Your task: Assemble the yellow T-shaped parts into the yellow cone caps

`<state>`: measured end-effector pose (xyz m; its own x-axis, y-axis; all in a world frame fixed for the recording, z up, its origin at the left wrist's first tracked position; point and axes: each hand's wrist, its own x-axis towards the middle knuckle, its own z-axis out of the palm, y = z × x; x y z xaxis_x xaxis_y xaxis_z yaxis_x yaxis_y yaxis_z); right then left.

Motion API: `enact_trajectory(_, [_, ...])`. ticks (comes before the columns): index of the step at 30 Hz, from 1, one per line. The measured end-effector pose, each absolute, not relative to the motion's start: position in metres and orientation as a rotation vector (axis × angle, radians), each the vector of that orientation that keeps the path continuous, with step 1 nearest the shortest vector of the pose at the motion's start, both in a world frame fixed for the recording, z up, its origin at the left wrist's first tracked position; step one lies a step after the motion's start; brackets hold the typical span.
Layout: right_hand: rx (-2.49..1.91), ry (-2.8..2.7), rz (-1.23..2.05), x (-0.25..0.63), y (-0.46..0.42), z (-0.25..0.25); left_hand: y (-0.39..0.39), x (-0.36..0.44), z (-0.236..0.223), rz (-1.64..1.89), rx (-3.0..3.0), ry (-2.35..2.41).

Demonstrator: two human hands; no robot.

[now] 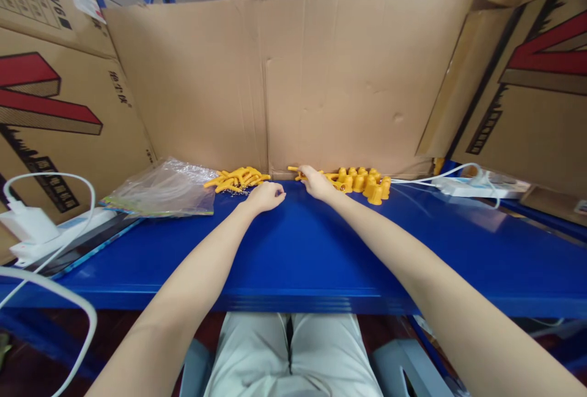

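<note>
Both my arms reach forward over a blue shelf [293,250]. My left hand [265,196] rests on the shelf with its fingers curled in, just right of a heap of yellow stick-shaped plastic parts [237,179]; what it holds, if anything, is hidden. My right hand [316,181] pinches a thin yellow plastic part [294,170] at the foot of the cardboard wall. To its right stands a cluster of several yellow cap-shaped parts [363,181].
A clear plastic bag [160,192] lies at the left. White power strips with cables sit at the far left [46,235] and far right [472,186]. Cardboard [293,79] walls the back and both sides.
</note>
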<state>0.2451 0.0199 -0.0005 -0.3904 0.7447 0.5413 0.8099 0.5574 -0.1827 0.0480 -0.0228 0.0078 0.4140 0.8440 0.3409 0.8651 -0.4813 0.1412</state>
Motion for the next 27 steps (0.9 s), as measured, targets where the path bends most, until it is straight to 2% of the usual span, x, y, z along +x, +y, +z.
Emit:
enact_trajectory(5, [-1.432,-2.406,-0.365,0.234,0.016,-0.010,-0.019,0.047,0.004,-0.598,-2.620,-1.536])
enact_trajectory(11, [-1.560,-2.330,-0.260,0.242,0.010,-0.019,-0.016,0.048,0.002,-0.600,-2.660,-1.518])
enact_trajectory(17, [-1.440,-2.289,-0.406,0.242,0.005,-0.023,-0.016,0.049,0.003,-0.617,-2.680,-1.523])
enact_trajectory(23, [-1.327,-2.456,-0.681,0.234,-0.001,-0.018,-0.017,0.050,0.003,-0.555,-2.678,-1.474])
enact_trajectory(27, [-1.230,-2.528,-0.736,0.231,-0.006,-0.014,-0.016,0.050,0.002,-0.555,-2.685,-1.460])
